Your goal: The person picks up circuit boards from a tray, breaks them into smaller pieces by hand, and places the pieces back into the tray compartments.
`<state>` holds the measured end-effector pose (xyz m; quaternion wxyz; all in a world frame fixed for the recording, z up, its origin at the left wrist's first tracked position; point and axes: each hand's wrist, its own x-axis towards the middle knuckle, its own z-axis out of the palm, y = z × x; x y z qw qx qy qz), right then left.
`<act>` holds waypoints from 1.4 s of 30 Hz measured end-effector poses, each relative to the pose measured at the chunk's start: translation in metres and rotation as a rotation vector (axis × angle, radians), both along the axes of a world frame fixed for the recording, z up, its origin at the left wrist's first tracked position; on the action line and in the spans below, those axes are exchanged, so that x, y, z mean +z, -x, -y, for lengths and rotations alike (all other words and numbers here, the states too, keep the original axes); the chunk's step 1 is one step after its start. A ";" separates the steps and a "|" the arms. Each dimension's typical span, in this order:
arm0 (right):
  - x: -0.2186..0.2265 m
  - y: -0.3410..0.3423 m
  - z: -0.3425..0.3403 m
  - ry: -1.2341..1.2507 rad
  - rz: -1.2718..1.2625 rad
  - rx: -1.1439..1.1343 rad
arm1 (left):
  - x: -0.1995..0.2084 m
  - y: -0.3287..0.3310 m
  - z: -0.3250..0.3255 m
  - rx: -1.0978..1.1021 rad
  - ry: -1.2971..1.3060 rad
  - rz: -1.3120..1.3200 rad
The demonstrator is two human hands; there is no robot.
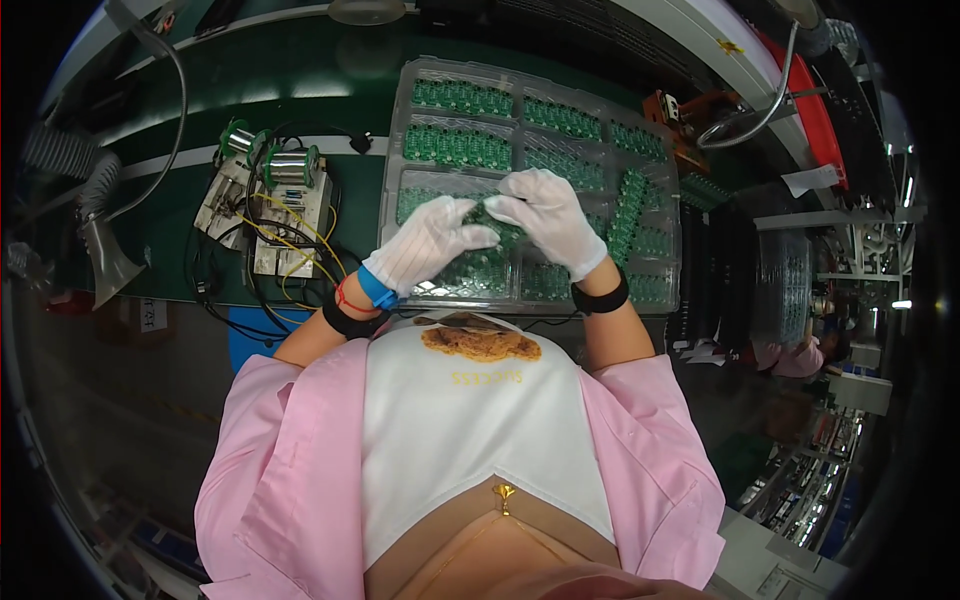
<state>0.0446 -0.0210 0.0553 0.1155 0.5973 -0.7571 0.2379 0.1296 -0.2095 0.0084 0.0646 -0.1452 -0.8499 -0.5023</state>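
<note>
White-gloved left hand (425, 243) and right hand (548, 215) pinch a small green circuit board (478, 214) above a clear, divided plastic tray (519, 135); bare green tabletop (358, 195) borders its left edge.

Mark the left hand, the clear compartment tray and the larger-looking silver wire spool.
Left hand (432, 240): head view, back of the white glove.
Clear compartment tray (392, 170): head view, left rim.
Silver wire spool (290, 168): head view, middle of the wound wire.
</note>
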 end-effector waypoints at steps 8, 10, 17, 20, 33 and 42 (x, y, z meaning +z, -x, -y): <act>0.003 0.008 -0.009 0.108 0.081 0.189 | -0.015 0.001 -0.007 -0.099 0.278 -0.517; -0.002 0.015 -0.007 0.089 0.116 0.200 | -0.016 0.001 -0.007 -0.145 0.201 -0.423; -0.085 0.093 -0.030 0.384 1.160 -0.756 | -0.023 0.005 0.007 -0.002 0.202 -0.025; -0.115 0.110 -0.026 0.180 0.816 -0.998 | -0.040 0.010 0.016 0.040 0.370 -0.393; 0.008 -0.001 0.025 -0.105 0.639 -0.353 | -0.003 0.007 0.003 0.251 -0.004 0.092; -0.012 0.013 -0.004 0.244 -0.116 0.129 | -0.009 0.017 0.001 -0.190 0.206 -0.478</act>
